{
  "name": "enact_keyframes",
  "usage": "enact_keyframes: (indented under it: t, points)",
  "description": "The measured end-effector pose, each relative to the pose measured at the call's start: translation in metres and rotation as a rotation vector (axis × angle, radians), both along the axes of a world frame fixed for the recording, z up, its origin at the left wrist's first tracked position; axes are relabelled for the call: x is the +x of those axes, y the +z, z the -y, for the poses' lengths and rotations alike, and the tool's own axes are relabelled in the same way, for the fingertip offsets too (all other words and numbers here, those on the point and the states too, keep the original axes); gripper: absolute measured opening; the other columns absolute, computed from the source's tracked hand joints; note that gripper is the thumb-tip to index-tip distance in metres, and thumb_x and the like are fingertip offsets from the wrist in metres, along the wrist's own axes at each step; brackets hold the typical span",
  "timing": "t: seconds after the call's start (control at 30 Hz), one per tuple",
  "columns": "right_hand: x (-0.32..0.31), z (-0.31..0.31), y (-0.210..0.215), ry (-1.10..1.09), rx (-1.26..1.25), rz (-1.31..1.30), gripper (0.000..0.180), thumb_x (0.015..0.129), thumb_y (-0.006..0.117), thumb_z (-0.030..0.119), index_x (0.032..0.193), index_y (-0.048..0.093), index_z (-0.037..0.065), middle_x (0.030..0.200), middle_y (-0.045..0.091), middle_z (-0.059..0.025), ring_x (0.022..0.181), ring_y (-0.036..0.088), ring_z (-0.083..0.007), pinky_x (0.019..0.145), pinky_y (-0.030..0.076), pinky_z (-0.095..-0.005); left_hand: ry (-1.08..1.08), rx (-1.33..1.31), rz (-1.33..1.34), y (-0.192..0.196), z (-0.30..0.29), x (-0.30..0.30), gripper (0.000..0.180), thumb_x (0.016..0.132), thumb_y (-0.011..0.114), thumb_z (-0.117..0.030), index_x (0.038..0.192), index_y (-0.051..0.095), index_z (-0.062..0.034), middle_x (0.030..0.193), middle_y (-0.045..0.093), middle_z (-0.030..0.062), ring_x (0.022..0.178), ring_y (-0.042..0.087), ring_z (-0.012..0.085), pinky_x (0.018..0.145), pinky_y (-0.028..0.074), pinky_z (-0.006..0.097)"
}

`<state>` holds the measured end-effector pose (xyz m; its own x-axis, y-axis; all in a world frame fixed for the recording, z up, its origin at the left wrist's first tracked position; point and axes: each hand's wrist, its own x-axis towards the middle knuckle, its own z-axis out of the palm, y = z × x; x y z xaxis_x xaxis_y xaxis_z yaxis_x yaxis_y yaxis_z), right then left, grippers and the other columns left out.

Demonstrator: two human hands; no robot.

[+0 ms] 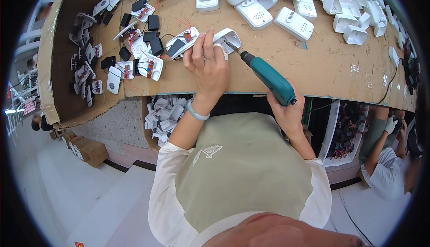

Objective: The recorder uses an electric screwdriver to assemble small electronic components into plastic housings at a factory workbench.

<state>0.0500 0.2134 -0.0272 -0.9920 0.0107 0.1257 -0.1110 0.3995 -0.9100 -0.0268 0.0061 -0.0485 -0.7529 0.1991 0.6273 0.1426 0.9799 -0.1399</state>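
My left hand (207, 66) presses down on a white plastic plug housing (227, 37) lying on the cardboard-covered bench (331, 68). My right hand (286, 108) grips a teal electric screwdriver (268, 77), its bit angled up-left into the housing. Just left of my left hand lies an open white unit with red wires and a black block (181, 43).
Several white housings (295, 23) are piled at the bench's far right. Opened units with black parts and red wires (139, 54) spread to the left. Below the bench edge stands a box of white parts (165, 112). Another person in white (389, 166) crouches at the right.
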Motion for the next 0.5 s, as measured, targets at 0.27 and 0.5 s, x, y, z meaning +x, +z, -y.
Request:
enact_keyframes:
  t: [0.27, 0.5]
  points:
    - [0.008, -0.002, 0.004, -0.060, -0.068, 0.003, 0.023, 0.084, 0.074, -0.002, 0.105, 0.064, 0.000, 0.074, 0.064, -0.0071, 0.064, 0.057, -0.0092, 0.065, 0.049, -0.0230, -0.002, -0.013, 0.010, 0.002, 0.000, 0.003, 0.014, 0.077, 0.073, -0.015, 0.073, 0.061, -0.0074, 0.140, 0.056, 0.0023, 0.131, 0.042, 0.0256, 0.105, 0.027, 0.048]
    - [0.016, -0.008, 0.011, -0.089, -0.171, 0.099, 0.022, 0.085, 0.074, -0.002, 0.105, 0.067, -0.002, 0.084, 0.067, -0.0046, 0.072, 0.057, -0.0068, 0.071, 0.047, -0.0211, 0.001, -0.021, 0.023, 0.002, 0.001, 0.004, 0.014, 0.077, 0.072, -0.014, 0.074, 0.061, -0.0066, 0.140, 0.056, 0.0041, 0.132, 0.042, 0.0265, 0.106, 0.027, 0.048]
